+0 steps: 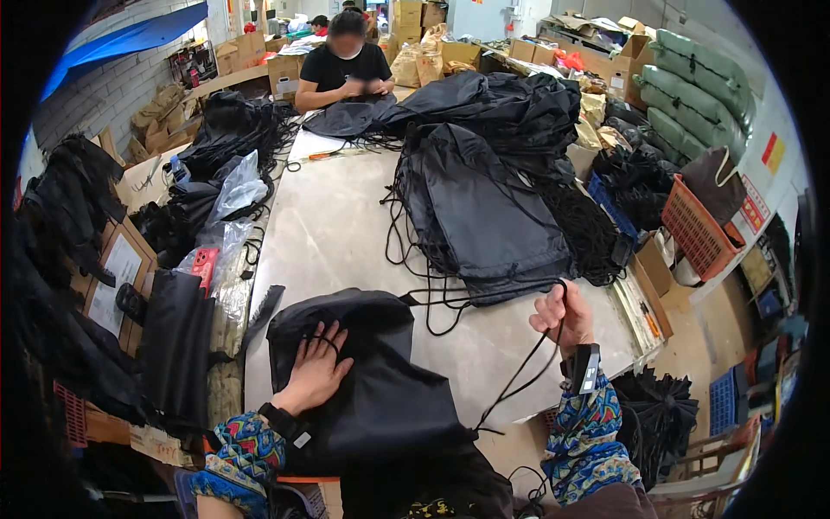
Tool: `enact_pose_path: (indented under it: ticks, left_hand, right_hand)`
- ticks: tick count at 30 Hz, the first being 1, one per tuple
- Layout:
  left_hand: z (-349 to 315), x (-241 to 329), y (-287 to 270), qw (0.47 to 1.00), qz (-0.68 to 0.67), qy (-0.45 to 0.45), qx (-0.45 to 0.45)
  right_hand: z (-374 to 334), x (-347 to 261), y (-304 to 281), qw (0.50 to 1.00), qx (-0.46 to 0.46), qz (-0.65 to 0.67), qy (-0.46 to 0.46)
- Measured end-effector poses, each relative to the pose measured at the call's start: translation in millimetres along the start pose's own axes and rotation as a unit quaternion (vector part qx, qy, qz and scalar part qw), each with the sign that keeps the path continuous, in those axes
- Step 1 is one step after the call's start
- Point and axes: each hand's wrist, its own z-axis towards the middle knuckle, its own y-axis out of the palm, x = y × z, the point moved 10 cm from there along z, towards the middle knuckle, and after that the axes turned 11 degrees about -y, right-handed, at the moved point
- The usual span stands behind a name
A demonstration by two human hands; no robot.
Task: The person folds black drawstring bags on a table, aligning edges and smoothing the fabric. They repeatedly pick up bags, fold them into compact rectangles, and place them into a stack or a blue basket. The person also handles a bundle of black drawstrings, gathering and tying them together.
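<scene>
The left hand (316, 372), spread, is pressed flat on the black bag (380, 385), its fabric laid out beneath and rightward. Off the bag, a black cord (528, 381) is pinched in the curled right hand (566, 318), strung down to the bag's right corner! Beyond, more black bags (497, 212) are heaped.

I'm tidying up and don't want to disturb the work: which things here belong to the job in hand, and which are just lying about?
Seemingly in the job:
black fabric piece, under the left hand
black cord, in the right hand
corded black fabric pile, beyond

Seemingly lying about:
red item, left
orange basket, right
green bundles, far right
</scene>
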Motion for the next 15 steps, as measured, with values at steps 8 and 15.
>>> enact_pose_path:
  ticks: [8, 15]
  left_hand:
    - [50, -1, -57, 0.974, -0.227, 0.009, 0.011]
    - [-75, 5, -30, 0.997, -0.006, 0.065, 0.05]
  right_hand:
    - [40, 180, 87, 0.654, -0.368, -0.631, 0.199]
    - [-4, 174, 40, 0.53, -0.417, -0.708, 0.208]
